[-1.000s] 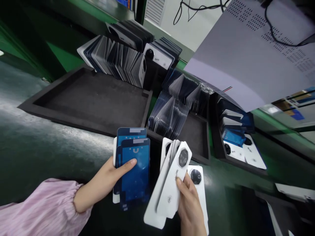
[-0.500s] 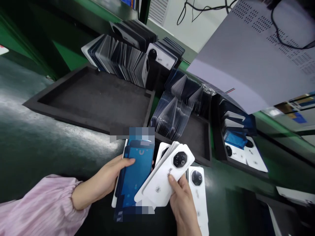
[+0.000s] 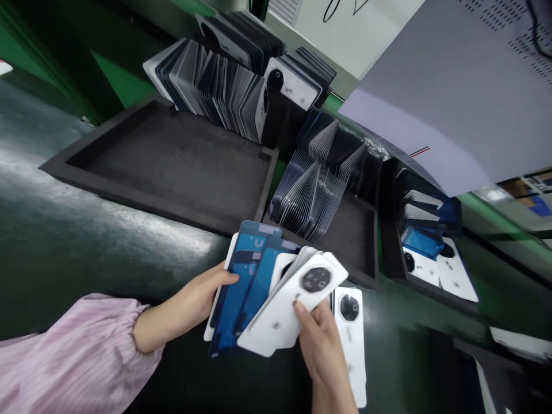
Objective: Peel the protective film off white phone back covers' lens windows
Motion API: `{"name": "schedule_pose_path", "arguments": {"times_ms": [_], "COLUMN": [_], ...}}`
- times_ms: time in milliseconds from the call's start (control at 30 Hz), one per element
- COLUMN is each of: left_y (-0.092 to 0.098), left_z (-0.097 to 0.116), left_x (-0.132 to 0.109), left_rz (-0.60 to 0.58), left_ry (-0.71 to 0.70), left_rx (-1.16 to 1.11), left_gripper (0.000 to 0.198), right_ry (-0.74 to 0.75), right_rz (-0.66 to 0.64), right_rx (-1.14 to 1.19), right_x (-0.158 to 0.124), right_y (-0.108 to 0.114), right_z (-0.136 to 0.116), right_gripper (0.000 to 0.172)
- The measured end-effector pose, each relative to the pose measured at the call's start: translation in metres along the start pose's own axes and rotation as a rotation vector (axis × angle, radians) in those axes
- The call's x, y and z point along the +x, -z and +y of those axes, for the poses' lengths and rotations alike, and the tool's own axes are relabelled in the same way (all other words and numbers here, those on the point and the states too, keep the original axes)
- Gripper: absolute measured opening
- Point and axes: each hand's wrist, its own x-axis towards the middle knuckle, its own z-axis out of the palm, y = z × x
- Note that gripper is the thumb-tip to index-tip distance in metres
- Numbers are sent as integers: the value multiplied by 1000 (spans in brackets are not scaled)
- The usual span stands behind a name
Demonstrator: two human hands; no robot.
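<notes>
Gripping from the left, the left hand (image 3: 190, 305) is closed on a stack of blue-filmed covers (image 3: 235, 287), with the thumb on the top face and the other fingers hidden underneath. The stack's long axis runs away from the palm, up and slightly to the right. Just right of that thumb, and overlapping the stack's right edge, is a fan of white back covers (image 3: 276, 325). Its long axis tilts from lower left to upper right, and the camera ring (image 3: 316, 280) sits at the far upper end. The right hand (image 3: 323, 351) clamps this fan from below, thumb pressed on the top cover. Between the hands the two bundles touch, the fan on top; the blue stack is nearer the left hand, the fan nearer the right. On the right hand's outer side a single white cover (image 3: 353, 339) points away from the wrist, whether held or resting on the dark table (image 3: 64, 230) I cannot tell. Beyond both hands sits a black foam tray (image 3: 172, 161) with upright rows of covers (image 3: 224, 92).
</notes>
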Motion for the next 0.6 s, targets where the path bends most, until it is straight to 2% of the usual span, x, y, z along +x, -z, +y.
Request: {"name": "schedule_pose_path", "arguments": {"times_ms": [100,200,367,467,600], "left_y": [1,0,-1,0,1], "left_z": [4,7,6,4,3], "left_x": [2,4,4,3,2], "left_rz": [50,83,112,112,99], "left_ry": [-35,-79,-114,-103,-98], "left_rx": [144,246,270,229,161], "left_gripper": [18,27,29,30,32], "right_ry": [37,37,-24,-16,32], "right_rz": [71,79,5,25,100], "right_rx": [21,31,28,25,26], "right_x": [2,0,-7,-8,-2], "right_y": [23,30,4,-10,-5], "right_z": [-14,-19,-5,4,2], "right_gripper": [40,38,43,43,41]}}
